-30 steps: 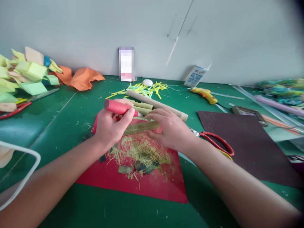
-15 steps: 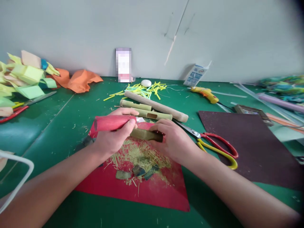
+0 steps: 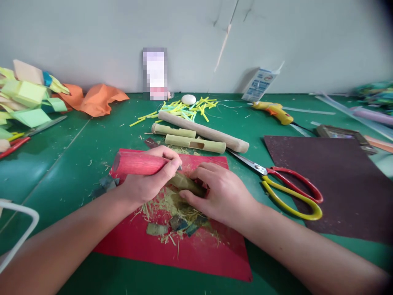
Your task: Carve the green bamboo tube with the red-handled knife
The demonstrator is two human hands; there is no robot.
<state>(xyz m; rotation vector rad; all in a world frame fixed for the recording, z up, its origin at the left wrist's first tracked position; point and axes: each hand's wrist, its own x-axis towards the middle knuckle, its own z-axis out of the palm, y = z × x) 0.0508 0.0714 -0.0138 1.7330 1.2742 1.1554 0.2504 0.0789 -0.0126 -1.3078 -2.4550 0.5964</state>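
It looks like a craft workshop — a thick red-handled hand tool (image 3: 141, 163), pale-green hollow bamboo tubes (image 3: 181, 142), stringy tan shavings (image 3: 168, 205) and a yellow plastic glue gun (image 3: 274, 112) share one smooth green tabletop (image 3: 101, 135).

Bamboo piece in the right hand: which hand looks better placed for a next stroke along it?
Probably the left hand: it grips the red-handled tool, pointed toward the bamboo piece, while the right hand holds that piece's far end.
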